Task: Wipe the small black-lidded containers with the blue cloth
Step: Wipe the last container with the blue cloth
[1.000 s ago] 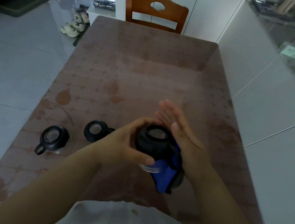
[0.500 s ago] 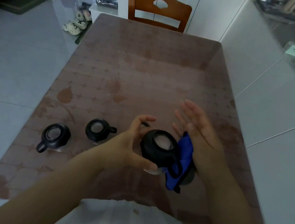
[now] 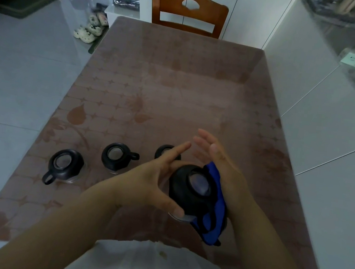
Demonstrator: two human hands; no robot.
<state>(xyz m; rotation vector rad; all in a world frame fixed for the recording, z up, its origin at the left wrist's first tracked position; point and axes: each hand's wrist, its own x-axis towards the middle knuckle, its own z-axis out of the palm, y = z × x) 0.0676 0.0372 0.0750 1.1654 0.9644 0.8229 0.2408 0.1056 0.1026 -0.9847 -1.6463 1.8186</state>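
My left hand (image 3: 151, 182) grips a small black-lidded container (image 3: 192, 191) above the near part of the table, thumb under its glass base, fingers spread over the lid's far side. The blue cloth (image 3: 214, 202) is pressed against the container's right side by the palm of my right hand (image 3: 223, 169), whose fingers are stretched out. Three more black-lidded containers stand on the table to the left: one with a loop handle at the far left (image 3: 65, 165), one in the middle (image 3: 117, 156), and one (image 3: 165, 150) partly hidden behind my left fingers.
The brown patterned table (image 3: 178, 85) has a wooden chair (image 3: 188, 12) at its far end. White cabinets (image 3: 321, 120) run close along the table's right side. Slippers (image 3: 91, 27) lie on the grey floor at the far left.
The held container has tipped so its lid window faces up and right. My right hand slid back along the cloth. A third standing container came into view behind my left fingers.
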